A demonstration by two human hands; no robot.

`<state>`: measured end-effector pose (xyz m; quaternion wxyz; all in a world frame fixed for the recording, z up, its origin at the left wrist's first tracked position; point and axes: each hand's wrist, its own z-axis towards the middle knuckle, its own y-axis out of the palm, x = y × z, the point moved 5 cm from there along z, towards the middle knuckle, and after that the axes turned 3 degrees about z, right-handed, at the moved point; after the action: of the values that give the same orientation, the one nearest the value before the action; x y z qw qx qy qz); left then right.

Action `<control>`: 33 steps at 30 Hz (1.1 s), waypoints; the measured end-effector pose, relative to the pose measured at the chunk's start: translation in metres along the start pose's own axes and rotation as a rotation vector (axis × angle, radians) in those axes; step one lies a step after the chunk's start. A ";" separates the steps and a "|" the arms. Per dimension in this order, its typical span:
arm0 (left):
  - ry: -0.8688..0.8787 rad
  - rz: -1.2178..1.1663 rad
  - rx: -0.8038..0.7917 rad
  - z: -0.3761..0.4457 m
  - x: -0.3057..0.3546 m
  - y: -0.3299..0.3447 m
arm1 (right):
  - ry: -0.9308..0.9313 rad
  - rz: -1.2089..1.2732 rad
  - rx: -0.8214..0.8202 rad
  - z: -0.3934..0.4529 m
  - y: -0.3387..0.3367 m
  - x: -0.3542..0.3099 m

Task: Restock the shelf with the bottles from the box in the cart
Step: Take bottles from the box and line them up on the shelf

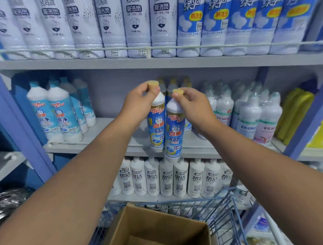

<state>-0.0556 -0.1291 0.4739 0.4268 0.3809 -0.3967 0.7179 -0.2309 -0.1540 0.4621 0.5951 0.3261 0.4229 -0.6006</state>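
Placement step in hand: left hand [137,101] grips one blue-labelled bottle [156,125] by its neck, right hand [191,105] another [173,133], both hanging before the middle shelf [109,131]. Next (my judgement): set them upright in the gap, beside matching stock behind. Box [158,230] sits in the cart [225,212].

Two bottles held side by side before middle shelf [105,142]: left bottle [156,125] in left hand [139,101], right bottle [174,133] in right hand [191,103], each gripped at the cap. More bottles of the kind [172,86] behind them on same shelf. Top shelf [159,62] above, packed in a row behind a rail [112,47]. Lower row [166,177] beneath. Box [153,230] in cart [225,212], below hands, before shelving.
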 end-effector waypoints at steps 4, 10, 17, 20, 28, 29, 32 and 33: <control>0.024 -0.069 0.003 0.023 -0.006 0.004 | -0.036 -0.037 0.027 0.020 0.005 -0.001; -0.006 -0.083 -0.023 0.053 -0.031 0.006 | -0.047 -0.060 0.093 0.047 0.009 0.009; -0.039 -0.089 -0.077 0.077 -0.061 0.012 | -0.015 -0.106 0.139 0.065 0.018 0.029; -0.051 -0.095 -0.094 0.086 -0.071 0.015 | 0.023 -0.123 0.175 0.075 0.020 0.034; -0.052 -0.064 -0.143 0.096 -0.082 0.020 | 0.072 -0.111 0.175 0.088 0.030 0.061; -0.048 -0.054 -0.159 0.098 -0.085 0.021 | 0.071 -0.115 0.169 0.089 0.031 0.066; -0.070 -0.030 -0.182 0.102 -0.093 0.025 | 0.087 -0.122 0.167 0.094 0.029 0.078; -0.074 -0.026 -0.181 0.103 -0.095 0.026 | 0.096 -0.122 0.168 0.096 0.028 0.081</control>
<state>-0.0255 -0.2590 0.4244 0.4536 0.3722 -0.4704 0.6591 -0.1989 -0.2738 0.4276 0.5071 0.3768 0.4182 -0.6527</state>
